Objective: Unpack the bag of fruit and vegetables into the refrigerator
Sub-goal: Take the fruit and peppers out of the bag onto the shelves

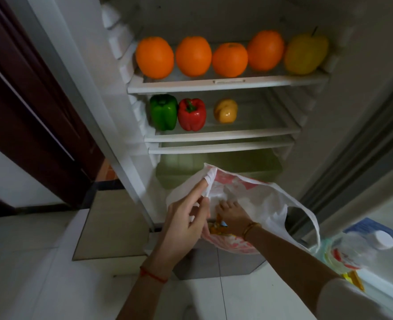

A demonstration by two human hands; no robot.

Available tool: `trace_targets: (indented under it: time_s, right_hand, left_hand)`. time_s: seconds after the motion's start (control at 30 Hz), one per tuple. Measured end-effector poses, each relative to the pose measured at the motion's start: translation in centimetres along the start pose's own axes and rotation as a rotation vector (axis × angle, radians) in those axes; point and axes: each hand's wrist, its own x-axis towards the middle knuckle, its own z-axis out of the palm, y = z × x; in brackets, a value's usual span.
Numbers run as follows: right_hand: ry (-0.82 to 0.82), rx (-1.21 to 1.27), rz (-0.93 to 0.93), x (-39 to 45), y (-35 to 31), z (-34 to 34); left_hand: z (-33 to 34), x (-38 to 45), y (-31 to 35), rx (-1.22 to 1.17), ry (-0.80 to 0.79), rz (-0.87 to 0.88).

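Refrigerator (pixel 112 88): standing open in a dim room, seen from above by a person unpacking groceries.
Top shelf (pixel 227 84): carrying four oranges (pixel 193 56) in a row, with a yellow apple-like fruit (pixel 305 53) sitting at the right end, just beside the last orange.
Second shelf (pixel 223 134): holding a green bell pepper (pixel 163 112) and a red bell pepper (pixel 192 114) touching side by side, and a small yellow-orange fruit (pixel 226 110) lying apart to their right.
Crisper drawer (pixel 179 167): showing pale green below the shelves, partly hidden behind the bag.
Bag (pixel 262 199): white plastic with red print, hanging in front of the lower refrigerator, its mouth being held open.
Left hand (pixel 184 225): pinching the bag's near rim between thumb and fingers, a red string showing at the wrist.
Right hand (pixel 233 215): reaching down inside the bag, a gold bangle on the wrist; whether the fingers are closing on anything cannot be told.
Inside the bag: something orange and yellow (pixel 217 228) showing beside the right wrist, too unclear to name.
Door shelf (pixel 375 282): holding a white-capped container (pixel 384 239) and crumpled packaging at right.
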Motion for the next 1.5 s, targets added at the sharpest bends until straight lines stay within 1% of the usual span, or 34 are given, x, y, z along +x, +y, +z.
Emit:
trace_targets:
  time_s: [0.07,0.13,0.17,0.27,0.4,0.5,0.57,0.7,0.77,0.9,0.97,1.13,1.23,1.37,1.5]
  right_hand:
    - [0.052,-0.014,-0.01,-0.1,-0.4,-0.7]
    - [0.065,0.02,0.006,0.0,-0.6,-1.2]
    - [0.06,0.017,0.017,0.1,-0.6,-1.4]
    - [-0.034,0.054,0.03,0.4,-0.5,-2.2]
    - [0.011,0.17,0.193,0.7,-0.4,-3.0]
    - [0.012,0.259,0.255,0.8,-0.1,-3.3]
    - [-0.008,0.314,0.205,0.4,0.2,-3.2]
    - [-0.071,0.316,-0.085,-0.7,-0.2,-2.9]
    - [-0.07,0.307,-0.109,-1.1,-0.7,-2.4]
    - [-0.069,0.364,-0.062,-1.2,-1.0,-2.5]
    - [-0.047,0.363,-0.035,-0.9,-0.6,-2.6]
    - [0.095,0.284,0.074,0.6,0.7,-2.6]
    - [0.087,0.24,0.104,1.7,0.9,-2.7]
    - [0.022,0.186,0.074,2.7,0.4,-2.3]
    - [0.038,0.112,0.099,3.7,-0.2,-1.3]
  left_hand:
    - [0.0,0.0,0.0,0.004,0.011,-0.007]
    - [0.0,-0.1,0.1,0.015,0.013,-0.007]
    - [-0.1,-0.1,0.2,0.018,0.016,-0.009]
    - [-0.2,-0.2,0.1,0.024,0.024,-0.015]
    - [-0.2,-0.3,0.6,0.024,0.038,-0.024]
    - [-0.1,-0.2,0.7,0.009,0.04,-0.034]
    - [0.0,-0.3,0.6,-0.021,0.035,-0.033]
    - [0.0,-0.3,0.4,-0.037,0.037,-0.027]
    - [0.1,-0.2,0.3,-0.03,0.038,-0.041]
    - [0.1,-0.1,0.5,-0.022,0.043,-0.041]
    - [0.2,-0.1,0.6,-0.015,0.049,-0.031]
    - [0.3,0.2,0.7,0.007,0.052,-0.025]
    - [0.5,0.2,0.8,0.003,0.06,-0.035]
    - [0.6,0.3,0.7,0.01,0.072,-0.034]
    - [0.5,0.6,0.7,0.003,0.063,-0.046]
